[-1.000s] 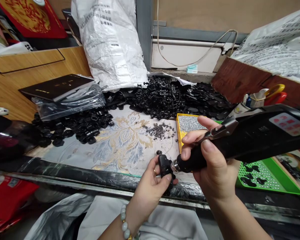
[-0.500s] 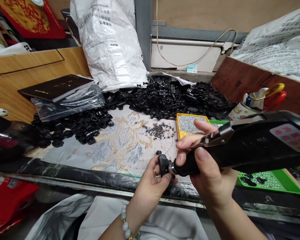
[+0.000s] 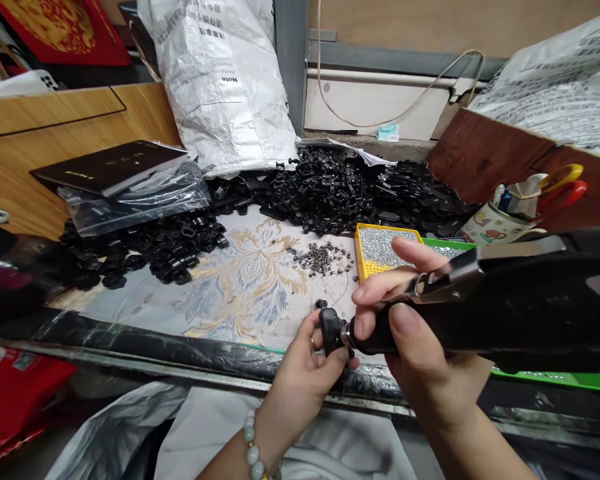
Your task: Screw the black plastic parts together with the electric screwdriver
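My left hand [image 3: 313,363] is closed on a small black plastic part [image 3: 331,327], held just above the table's front edge. In my right hand [image 3: 420,327] is a black electric screwdriver [image 3: 520,307] with a metal lever, lying almost level. Its metal nose touches or nearly touches the part beside my left thumb; the bit's tip is hidden. Beyond my hands lies a scatter of tiny dark metal pieces [image 3: 323,259] on the patterned tabletop [image 3: 250,287]. A yellow tray [image 3: 365,267] of small silvery screws stands partly behind my right fingers.
Black plastic parts [image 3: 325,187] are heaped at the back, black rings [image 3: 180,257] at the left. A notebook [image 3: 113,167] rests on plastic bags. A white sack [image 3: 225,87] stands behind. At right are a cup [image 3: 497,223] with scissors and a green tray [image 3: 560,379].
The screwdriver's body has tilted and shifted slightly, now covering more of the green tray at right. Both hands keep their hold, and the view has moved a little.
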Action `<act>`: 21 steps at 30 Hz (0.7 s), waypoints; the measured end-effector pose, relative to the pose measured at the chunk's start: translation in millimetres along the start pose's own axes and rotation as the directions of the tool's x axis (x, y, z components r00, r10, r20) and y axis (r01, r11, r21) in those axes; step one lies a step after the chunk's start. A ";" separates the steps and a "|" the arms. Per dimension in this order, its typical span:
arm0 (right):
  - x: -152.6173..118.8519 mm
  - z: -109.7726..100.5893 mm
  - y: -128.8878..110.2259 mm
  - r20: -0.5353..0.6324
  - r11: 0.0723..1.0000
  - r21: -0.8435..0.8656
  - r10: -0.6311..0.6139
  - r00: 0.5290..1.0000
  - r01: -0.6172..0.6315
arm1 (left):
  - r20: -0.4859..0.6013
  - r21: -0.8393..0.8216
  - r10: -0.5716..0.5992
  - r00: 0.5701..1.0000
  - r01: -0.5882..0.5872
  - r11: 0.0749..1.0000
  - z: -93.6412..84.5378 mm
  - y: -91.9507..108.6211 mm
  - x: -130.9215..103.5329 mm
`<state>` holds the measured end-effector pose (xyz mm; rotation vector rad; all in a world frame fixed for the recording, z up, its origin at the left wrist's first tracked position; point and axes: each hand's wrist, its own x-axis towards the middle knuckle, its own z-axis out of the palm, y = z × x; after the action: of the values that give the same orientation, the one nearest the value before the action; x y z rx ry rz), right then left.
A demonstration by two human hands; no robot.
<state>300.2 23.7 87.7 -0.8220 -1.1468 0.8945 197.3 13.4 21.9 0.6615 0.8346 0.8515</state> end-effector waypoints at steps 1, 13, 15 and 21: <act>-0.2 0.0 -0.1 -0.013 1.000 -0.004 0.007 1.000 -0.007 | -0.002 -0.011 -0.011 1.000 0.011 1.000 0.2 0.5 -0.3; 1.4 -2.0 3.4 0.013 1.000 -0.006 -0.014 1.000 0.014 | -0.016 -0.041 -0.041 0.999 0.040 0.998 -0.7 -0.9 -0.2; -0.2 -0.5 3.1 -0.016 1.000 -0.012 -0.019 1.000 0.019 | -0.012 -0.037 -0.033 0.999 0.032 0.999 -0.8 -0.6 -0.3; -7.2 7.4 3.4 -0.067 1.000 -0.020 -0.008 0.998 0.007 | -0.025 0.012 0.014 1.000 -0.014 1.000 -0.2 -1.4 -0.8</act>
<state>291.3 19.2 83.4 -0.8574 -1.1008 0.8447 197.4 12.1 21.0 0.6689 0.8593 0.8698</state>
